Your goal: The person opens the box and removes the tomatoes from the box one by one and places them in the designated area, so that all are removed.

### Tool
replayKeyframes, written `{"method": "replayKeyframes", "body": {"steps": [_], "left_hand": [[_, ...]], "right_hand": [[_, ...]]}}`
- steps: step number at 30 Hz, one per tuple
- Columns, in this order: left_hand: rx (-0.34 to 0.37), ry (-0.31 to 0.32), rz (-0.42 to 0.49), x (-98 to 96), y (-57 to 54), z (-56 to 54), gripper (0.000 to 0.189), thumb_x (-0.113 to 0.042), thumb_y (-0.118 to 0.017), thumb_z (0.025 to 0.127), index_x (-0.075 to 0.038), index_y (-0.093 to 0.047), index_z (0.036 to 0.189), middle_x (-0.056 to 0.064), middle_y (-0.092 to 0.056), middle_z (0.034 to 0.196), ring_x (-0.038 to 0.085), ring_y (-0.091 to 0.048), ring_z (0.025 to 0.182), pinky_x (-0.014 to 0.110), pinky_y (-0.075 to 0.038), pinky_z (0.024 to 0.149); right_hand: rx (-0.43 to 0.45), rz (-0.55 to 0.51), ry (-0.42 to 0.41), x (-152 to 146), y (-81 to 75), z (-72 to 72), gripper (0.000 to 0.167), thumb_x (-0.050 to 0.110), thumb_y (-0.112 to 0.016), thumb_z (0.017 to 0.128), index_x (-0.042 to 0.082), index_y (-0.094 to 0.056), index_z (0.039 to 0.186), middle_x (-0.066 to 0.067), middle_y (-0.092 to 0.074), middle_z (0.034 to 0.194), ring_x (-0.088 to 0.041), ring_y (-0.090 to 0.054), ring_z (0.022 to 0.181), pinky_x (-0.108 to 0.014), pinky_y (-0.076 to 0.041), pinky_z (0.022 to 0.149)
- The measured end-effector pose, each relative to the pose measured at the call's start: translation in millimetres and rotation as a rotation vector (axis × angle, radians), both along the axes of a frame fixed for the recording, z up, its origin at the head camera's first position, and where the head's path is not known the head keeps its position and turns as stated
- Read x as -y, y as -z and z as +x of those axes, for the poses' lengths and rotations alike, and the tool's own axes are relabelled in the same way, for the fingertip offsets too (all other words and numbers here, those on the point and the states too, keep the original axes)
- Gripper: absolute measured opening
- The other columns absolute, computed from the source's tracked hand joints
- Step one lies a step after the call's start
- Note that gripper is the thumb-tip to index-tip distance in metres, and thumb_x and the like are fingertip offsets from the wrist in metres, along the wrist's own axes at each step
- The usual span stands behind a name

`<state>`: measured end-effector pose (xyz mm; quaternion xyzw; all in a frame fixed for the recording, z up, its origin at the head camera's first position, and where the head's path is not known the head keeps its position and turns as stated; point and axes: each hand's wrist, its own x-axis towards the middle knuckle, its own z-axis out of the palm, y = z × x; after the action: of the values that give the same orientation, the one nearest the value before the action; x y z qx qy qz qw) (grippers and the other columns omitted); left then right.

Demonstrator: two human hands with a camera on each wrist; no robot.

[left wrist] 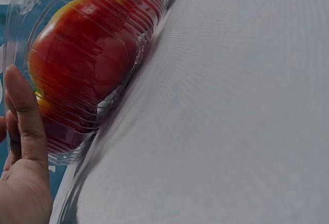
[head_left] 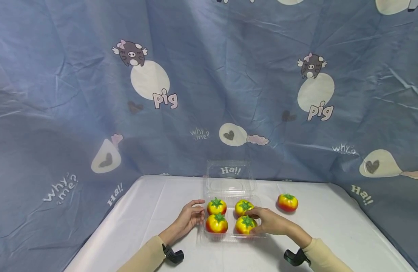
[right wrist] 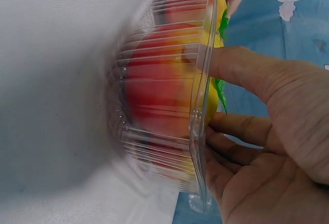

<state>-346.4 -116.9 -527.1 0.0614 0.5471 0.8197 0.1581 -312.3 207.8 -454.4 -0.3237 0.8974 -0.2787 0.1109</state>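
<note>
A clear plastic clamshell box point(head_left: 231, 219) lies open on the table, its lid point(head_left: 229, 184) tilted up at the back. Inside sit several yellow-and-red tomatoes with green leaf tops, in two rows. My right hand point(head_left: 272, 222) holds the near-right tomato point(head_left: 244, 224), thumb at its near side and fingers at its far side; the right wrist view has this tomato point(right wrist: 162, 80) low behind the ribbed wall. Beside the box's left wall is my left hand point(head_left: 188, 218), fingers loosely bent and holding nothing. In the left wrist view, its straight thumb point(left wrist: 25, 116) lies along the wall.
One more tomato point(head_left: 287, 203) lies on the white tablecloth point(head_left: 161, 204), right of the box. A blue printed curtain point(head_left: 209, 94) hangs behind the table's back edge. Each wrist wears a dark camera band point(head_left: 173, 255).
</note>
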Motion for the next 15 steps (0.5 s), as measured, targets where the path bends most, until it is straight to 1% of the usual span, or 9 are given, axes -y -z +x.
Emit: {"method": "replayKeyframes", "body": {"steps": [4,8,10,15], "left_hand": [[-0.006,-0.003,0.001,0.3,-0.2,-0.4,0.043,-0.001,-0.045,0.092,0.010,-0.033,0.132,0.002,-0.055,0.072,0.011,-0.051,0.056,0.022,-0.046,0.050],[-0.005,0.000,-0.009,0.4,-0.9,0.2,0.045,-0.002,-0.046,0.092,0.010,-0.032,0.133,0.001,-0.055,0.073,0.011,-0.052,0.057,0.022,-0.047,0.051],[-0.007,0.004,-0.017,0.4,-1.0,0.5,0.045,-0.002,-0.046,0.093,0.010,-0.032,0.134,0.001,-0.055,0.073,0.011,-0.052,0.057,0.022,-0.047,0.051],[-0.009,0.006,-0.020,0.5,-0.2,0.5,0.044,-0.002,-0.046,0.093,0.010,-0.032,0.134,0.001,-0.055,0.073,0.011,-0.052,0.057,0.022,-0.047,0.051]], "right_hand": [[-0.014,0.019,0.006,1.0,0.9,-1.8,0.059,0.022,-0.079,0.077,-0.002,-0.058,0.126,-0.013,-0.060,0.121,-0.031,-0.061,0.110,-0.045,-0.050,0.095],[-0.004,0.035,0.026,2.1,2.0,-2.6,0.056,0.026,-0.081,0.076,0.003,-0.062,0.123,-0.004,-0.058,0.110,-0.022,-0.058,0.100,-0.042,-0.052,0.090],[-0.003,0.038,0.036,2.3,2.7,-2.8,0.056,0.027,-0.081,0.075,0.005,-0.063,0.122,-0.002,-0.057,0.106,-0.018,-0.056,0.098,-0.041,-0.052,0.088],[-0.037,0.028,0.035,1.7,4.3,-3.7,0.056,0.030,-0.083,0.073,0.006,-0.064,0.119,0.000,-0.058,0.106,-0.016,-0.056,0.095,-0.038,-0.052,0.086]]}}
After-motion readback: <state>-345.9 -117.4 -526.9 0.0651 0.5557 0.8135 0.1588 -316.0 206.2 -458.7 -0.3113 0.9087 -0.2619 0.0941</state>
